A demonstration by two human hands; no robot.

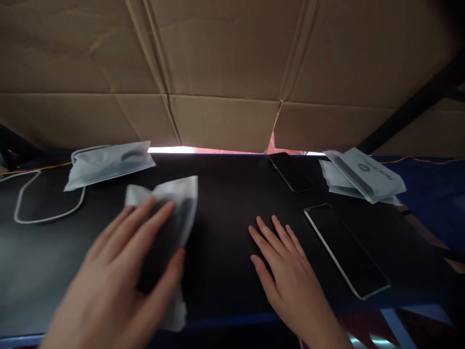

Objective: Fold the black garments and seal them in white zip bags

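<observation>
A translucent white pouch (183, 198), creased at its top edge, lies under my left hand (119, 271). My left fingers and thumb are over the pouch and hold it, with much of it covered. Something dark shows through the material, but I cannot make out what. My right hand (286, 271) rests palm down on the black table mat (225, 232), its fingers spread and holding nothing. Just right of it lies a phone (345, 249) with a dark screen and pale edge. Farther back is a second dark phone (290, 172).
Another white pouch (111, 165) lies back left beside a looped white cable (49, 219). Several stacked white pouches (366, 174), the top one printed, sit back right. A cardboard wall (225, 58) stands behind the table. A dark bar (410, 104) slants at the right.
</observation>
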